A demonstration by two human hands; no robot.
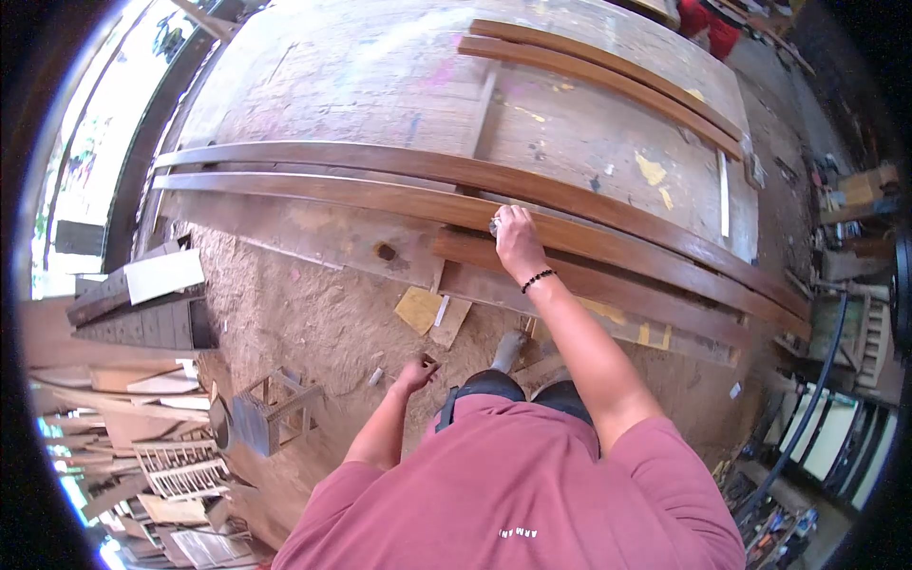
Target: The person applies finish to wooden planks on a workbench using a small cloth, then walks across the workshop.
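My right hand [520, 245], with a dark bead bracelet at the wrist, is closed on a small greyish wad [494, 226], mostly hidden by the fingers. It presses on the long brown wooden board [380, 197] nearest me of a parallel pair. Just behind lies the other long board [399, 163]. A shorter brown board [589, 288] sits on the near side, under my right forearm. My left hand [416, 372] hangs low at my side, fingers loosely curled and apart, with nothing visible in it.
The boards rest over a large paint-stained worktable [323, 85]. Two shorter brown boards [608, 81] lie at its far side. A small wooden stool [271, 413] and yellowish scraps [418, 311] are on the dusty floor. Wood pieces [171, 465] pile at left. A person in red [708, 27] is far right.
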